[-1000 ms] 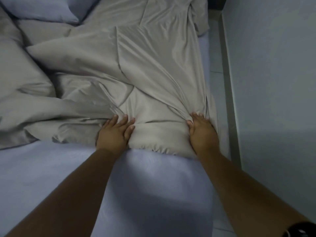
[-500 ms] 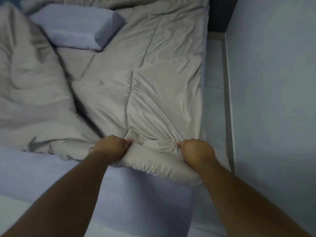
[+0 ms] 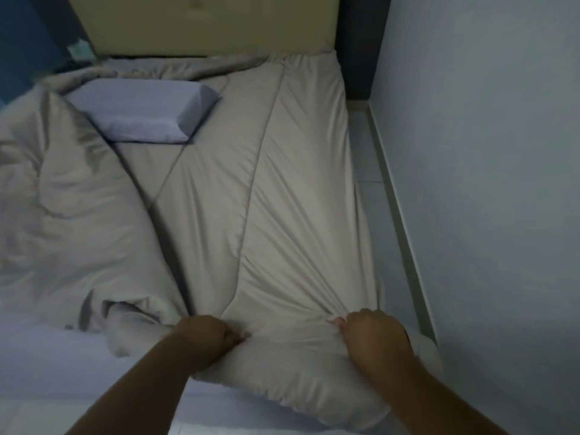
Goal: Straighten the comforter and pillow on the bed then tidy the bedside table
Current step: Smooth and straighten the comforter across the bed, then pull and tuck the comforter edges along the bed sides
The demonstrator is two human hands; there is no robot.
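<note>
A beige comforter (image 3: 282, 189) covers the right half of the bed, pulled flat with long creases that run toward my hands. Its left part lies bunched in a heap (image 3: 72, 215). My left hand (image 3: 207, 339) is shut on the comforter's near edge. My right hand (image 3: 373, 337) grips the same edge near the bed's right corner. A lavender pillow (image 3: 141, 113) lies askew on top of the comforter near the head of the bed. The lavender sheet (image 3: 62, 365) shows at the near left.
A tan headboard (image 3: 204, 23) stands at the far end. A pale wall (image 3: 486, 152) runs along the right, with a narrow strip of tiled floor (image 3: 373, 196) between it and the bed. Something teal (image 3: 80, 50) sits at the far left beside the headboard.
Both hands have closed on the comforter's near edge and drawn it toward me down the bed. The right side is now stretched flat, and the headboard has come into view.
</note>
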